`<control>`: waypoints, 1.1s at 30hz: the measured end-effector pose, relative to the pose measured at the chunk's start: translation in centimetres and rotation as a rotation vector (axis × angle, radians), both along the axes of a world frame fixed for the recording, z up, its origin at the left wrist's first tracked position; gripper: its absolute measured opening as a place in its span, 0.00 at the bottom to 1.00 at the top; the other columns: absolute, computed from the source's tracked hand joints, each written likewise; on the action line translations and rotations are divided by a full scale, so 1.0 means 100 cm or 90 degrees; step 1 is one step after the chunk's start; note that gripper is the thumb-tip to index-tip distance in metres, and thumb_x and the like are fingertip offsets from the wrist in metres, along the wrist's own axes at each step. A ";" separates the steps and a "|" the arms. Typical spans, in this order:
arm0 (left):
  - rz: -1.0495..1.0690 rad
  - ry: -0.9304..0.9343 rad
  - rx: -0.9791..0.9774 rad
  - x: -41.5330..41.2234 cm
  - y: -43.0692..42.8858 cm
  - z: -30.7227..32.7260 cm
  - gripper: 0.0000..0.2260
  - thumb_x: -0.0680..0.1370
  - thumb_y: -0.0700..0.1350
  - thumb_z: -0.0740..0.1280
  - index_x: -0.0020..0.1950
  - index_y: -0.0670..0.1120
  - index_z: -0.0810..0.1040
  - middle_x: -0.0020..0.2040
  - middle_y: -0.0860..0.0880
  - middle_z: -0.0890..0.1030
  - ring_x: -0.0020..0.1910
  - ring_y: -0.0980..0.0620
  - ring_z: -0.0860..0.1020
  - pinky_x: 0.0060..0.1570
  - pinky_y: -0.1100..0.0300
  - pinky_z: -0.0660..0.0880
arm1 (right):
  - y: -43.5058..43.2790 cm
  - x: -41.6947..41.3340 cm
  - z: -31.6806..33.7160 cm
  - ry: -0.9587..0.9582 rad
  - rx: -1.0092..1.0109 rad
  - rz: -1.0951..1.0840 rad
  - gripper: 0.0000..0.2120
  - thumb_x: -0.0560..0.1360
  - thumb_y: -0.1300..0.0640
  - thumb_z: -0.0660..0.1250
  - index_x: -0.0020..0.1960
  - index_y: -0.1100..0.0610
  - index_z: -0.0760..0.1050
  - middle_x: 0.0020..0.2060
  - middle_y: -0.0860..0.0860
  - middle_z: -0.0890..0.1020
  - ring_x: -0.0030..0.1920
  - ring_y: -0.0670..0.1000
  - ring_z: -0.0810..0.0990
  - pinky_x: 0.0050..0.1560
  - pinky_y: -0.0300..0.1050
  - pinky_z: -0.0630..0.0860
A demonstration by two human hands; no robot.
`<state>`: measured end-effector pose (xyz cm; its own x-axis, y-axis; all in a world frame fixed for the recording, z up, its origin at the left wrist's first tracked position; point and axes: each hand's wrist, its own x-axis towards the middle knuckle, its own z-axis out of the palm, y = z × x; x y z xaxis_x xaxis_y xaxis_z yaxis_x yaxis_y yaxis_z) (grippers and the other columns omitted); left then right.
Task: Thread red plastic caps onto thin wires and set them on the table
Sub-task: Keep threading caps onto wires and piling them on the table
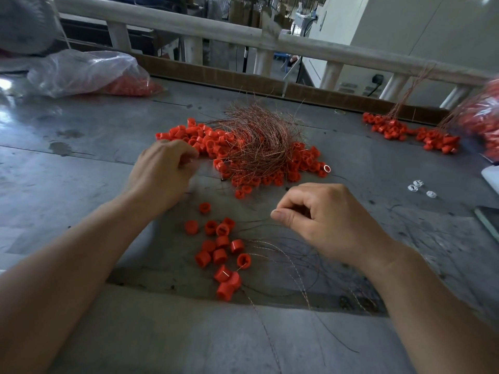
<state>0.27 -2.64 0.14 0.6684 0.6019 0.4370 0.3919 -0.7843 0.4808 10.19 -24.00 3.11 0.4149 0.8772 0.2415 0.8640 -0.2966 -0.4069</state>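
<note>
Nearest: a cluster of red caps (221,249) on loose wires (298,279), probably set down already threaded. Just beyond, right hand (332,220) pinching a thin wire (253,220), likely steadying it for a cap. Left hand (164,171) curled at the cap pile (205,141); grip unclear. Behind, a copper wire tangle (259,136). Scuffed grey bench (81,157); threaded bunches (405,130) far right, bagged caps (89,74) far left, pale railing (189,22).

Single head-worn view — looks forward and down across the grey table (81,163); wide angle, the white railing (221,33) bowed along the top; close in — left hand (162,171) and right hand (329,220) mid-frame, forearms entering from the bottom corners.
</note>
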 end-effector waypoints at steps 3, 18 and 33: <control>-0.070 -0.199 -0.091 -0.010 -0.014 0.020 0.04 0.74 0.44 0.68 0.43 0.53 0.79 0.43 0.48 0.80 0.37 0.55 0.77 0.39 0.64 0.71 | 0.000 0.006 -0.001 -0.006 0.054 -0.058 0.06 0.72 0.52 0.68 0.41 0.55 0.79 0.34 0.43 0.77 0.36 0.41 0.74 0.38 0.33 0.71; -0.394 -0.082 0.001 -0.021 -0.058 0.022 0.09 0.70 0.49 0.68 0.44 0.44 0.81 0.33 0.63 0.74 0.38 0.63 0.76 0.34 0.76 0.70 | 0.013 0.020 -0.008 0.126 0.176 -0.141 0.19 0.73 0.59 0.68 0.63 0.52 0.73 0.62 0.38 0.66 0.69 0.43 0.61 0.70 0.41 0.56; -0.371 -0.117 -0.116 -0.020 -0.060 0.019 0.13 0.69 0.46 0.72 0.49 0.59 0.77 0.38 0.65 0.77 0.40 0.67 0.78 0.41 0.76 0.73 | -0.001 0.014 0.005 0.195 0.590 -0.085 0.13 0.74 0.69 0.64 0.47 0.51 0.68 0.39 0.48 0.78 0.39 0.46 0.82 0.44 0.38 0.77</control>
